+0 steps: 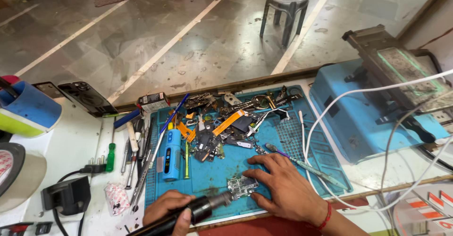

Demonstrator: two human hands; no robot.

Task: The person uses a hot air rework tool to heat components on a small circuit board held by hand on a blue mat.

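Head view: a black rotary tool [188,214] is gripped in the left hand [167,207], its metal tip set against a small circuit board [242,187]. The board is pinned flat by the spread fingers of the right hand [283,189], near the front edge of a blue work mat [325,155]. Behind, what seems to be phone scrap [226,127] is heaped; a blue cylindrical tool [171,155] lies to the left.

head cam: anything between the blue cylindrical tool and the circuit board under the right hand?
Only bare blue mat lies between the blue cylindrical tool and the circuit board, in the head view.
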